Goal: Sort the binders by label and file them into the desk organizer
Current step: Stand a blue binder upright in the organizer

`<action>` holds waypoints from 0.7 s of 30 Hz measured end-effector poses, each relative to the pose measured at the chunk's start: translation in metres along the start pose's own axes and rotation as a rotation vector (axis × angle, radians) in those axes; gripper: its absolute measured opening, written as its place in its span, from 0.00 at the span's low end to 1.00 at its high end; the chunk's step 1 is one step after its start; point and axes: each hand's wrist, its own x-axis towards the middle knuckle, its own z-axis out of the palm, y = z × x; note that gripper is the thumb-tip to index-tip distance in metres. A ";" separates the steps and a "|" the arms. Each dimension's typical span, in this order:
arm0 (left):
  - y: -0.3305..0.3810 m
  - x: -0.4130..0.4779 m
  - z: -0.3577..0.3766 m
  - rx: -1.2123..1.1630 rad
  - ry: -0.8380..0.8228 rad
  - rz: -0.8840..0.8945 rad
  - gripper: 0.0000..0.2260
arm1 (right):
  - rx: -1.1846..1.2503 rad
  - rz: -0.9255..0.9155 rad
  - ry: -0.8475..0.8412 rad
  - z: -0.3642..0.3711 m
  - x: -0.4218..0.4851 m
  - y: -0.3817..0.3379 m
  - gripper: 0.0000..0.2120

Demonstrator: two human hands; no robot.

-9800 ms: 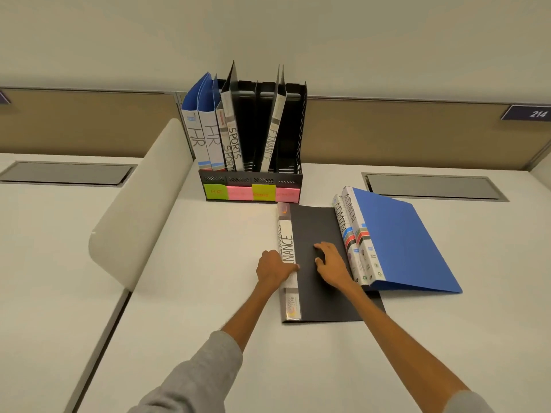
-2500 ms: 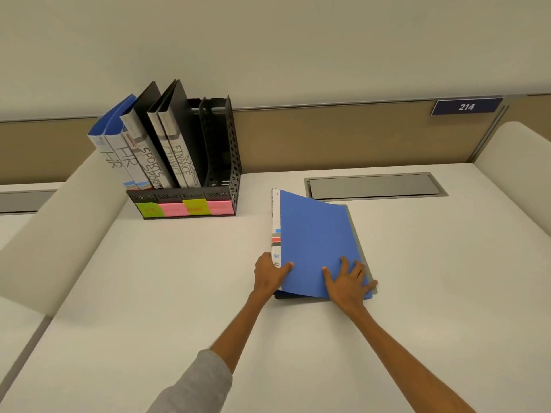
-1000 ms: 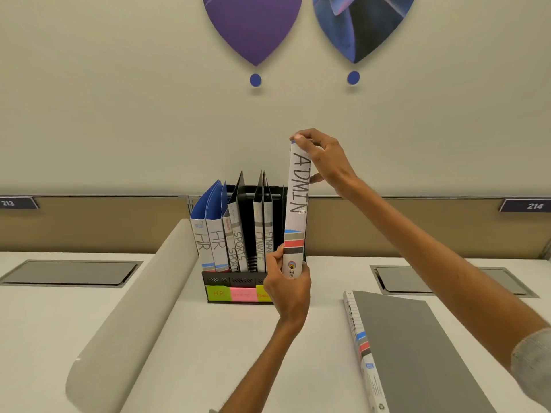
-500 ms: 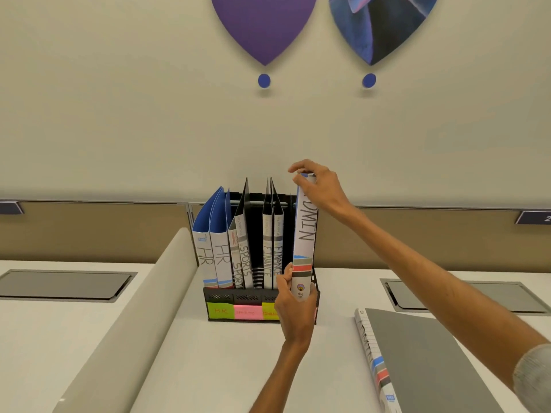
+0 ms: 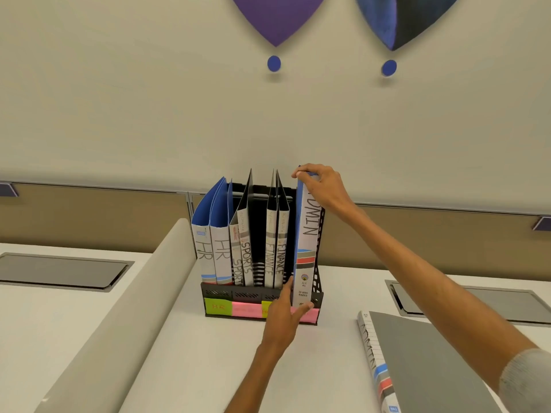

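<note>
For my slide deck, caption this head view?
Both hands, left hand low, right hand on top, lower an ADMIN binder into the desk organizer.

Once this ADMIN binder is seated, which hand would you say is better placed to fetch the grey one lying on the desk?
Right, probably. The grey binder lies beneath the right arm, while the left hand sits across at the organizer.

Right hand [image 5: 323, 186] up high, arm extended, fingers curled in a pinch grip. Left hand [image 5: 283, 312] low, forearm reaching forward, thumb up, fingers cupped in a closed hold.
</note>
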 end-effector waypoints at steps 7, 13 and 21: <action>0.000 0.016 -0.008 0.424 0.015 -0.010 0.32 | 0.014 -0.010 -0.049 0.008 0.002 -0.002 0.22; -0.003 0.026 -0.001 0.500 0.066 -0.024 0.29 | -0.003 -0.007 -0.021 0.002 -0.003 0.006 0.22; -0.001 0.041 0.007 0.606 0.126 -0.044 0.30 | -0.046 -0.004 -0.058 -0.006 -0.006 0.010 0.21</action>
